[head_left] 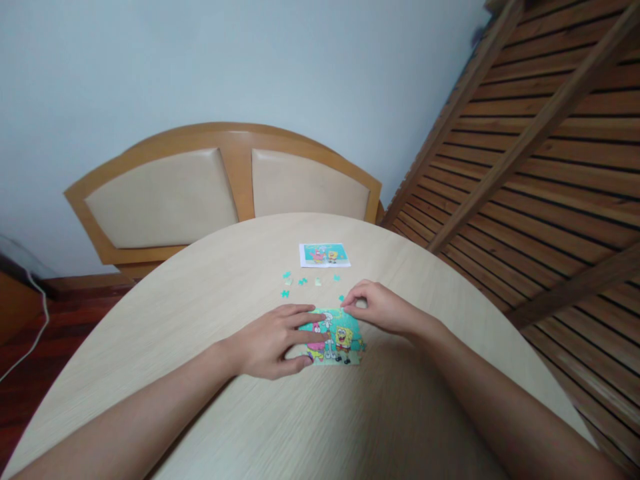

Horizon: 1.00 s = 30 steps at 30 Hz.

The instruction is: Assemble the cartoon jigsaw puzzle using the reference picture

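A partly assembled jigsaw puzzle [345, 350] with cartoon figures on teal lies flat on the table. Across its left part rests my left hand [280, 337], palm down with the fingers spread. My right hand [367, 303] is at the puzzle's upper right edge, thumb and index finger pinched on a small jigsaw piece that the fingertips mostly hide. Just beyond those fingertips lies a loose teal piece [341, 298]. Several more loose pieces [303, 281] are scattered above the puzzle, teal and pale ones among them.
A picture card [325, 255] showing the same cartoon scene lies behind the loose pieces. The round wooden table [210, 267] has a padded bench [165, 200] against its far side. Slatted wooden panels [500, 167] lean at the right, and a white cable [43, 313] hangs at the left.
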### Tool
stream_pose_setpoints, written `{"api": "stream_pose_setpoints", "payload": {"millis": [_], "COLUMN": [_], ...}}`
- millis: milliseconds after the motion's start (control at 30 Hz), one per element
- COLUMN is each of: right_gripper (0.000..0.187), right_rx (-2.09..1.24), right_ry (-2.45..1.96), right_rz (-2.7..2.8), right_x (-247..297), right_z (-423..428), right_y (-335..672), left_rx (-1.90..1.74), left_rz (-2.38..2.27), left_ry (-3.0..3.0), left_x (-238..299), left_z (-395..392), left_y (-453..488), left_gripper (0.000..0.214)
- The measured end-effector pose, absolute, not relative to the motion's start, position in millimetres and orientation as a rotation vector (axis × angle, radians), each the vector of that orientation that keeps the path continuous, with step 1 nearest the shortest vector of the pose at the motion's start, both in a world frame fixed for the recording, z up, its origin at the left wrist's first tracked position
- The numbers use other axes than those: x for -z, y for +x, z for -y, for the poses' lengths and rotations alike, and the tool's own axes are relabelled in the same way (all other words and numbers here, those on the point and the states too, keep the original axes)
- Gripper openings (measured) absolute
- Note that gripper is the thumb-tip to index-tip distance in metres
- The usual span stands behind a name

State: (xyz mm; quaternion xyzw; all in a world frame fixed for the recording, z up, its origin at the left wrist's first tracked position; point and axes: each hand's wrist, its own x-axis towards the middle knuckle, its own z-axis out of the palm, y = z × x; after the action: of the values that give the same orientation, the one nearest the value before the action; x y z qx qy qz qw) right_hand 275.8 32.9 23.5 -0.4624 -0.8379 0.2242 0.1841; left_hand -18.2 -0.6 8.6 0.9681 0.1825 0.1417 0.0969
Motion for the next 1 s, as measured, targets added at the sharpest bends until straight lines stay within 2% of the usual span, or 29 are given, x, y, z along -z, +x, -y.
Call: {"api": "stream_pose_setpoints", "payload": {"millis": [633,900,1000], "right_gripper": [0.011,0.018,0.028], "right_rx": [-0.487,-0.5,-0.506], "right_ry": [-1.343,-1.395,-1.468], "right_rz": [2.414,2.429,2.439], "right_x": [-26,-35,-37], "right_z": [-32,-35,-32], "right_y": [272,286,288], "left_rx": [-0.42,-0.387,-0.396], "left_rz": [-0.537,-0.553,-0.545], "left_ry": [2.876,2.887,2.888], "left_x": [-9,-7,-7], "left_z": [1,0,0], "left_y": [-18,-18,-19], "left_gripper": [0.049,0.051,0.05]}}
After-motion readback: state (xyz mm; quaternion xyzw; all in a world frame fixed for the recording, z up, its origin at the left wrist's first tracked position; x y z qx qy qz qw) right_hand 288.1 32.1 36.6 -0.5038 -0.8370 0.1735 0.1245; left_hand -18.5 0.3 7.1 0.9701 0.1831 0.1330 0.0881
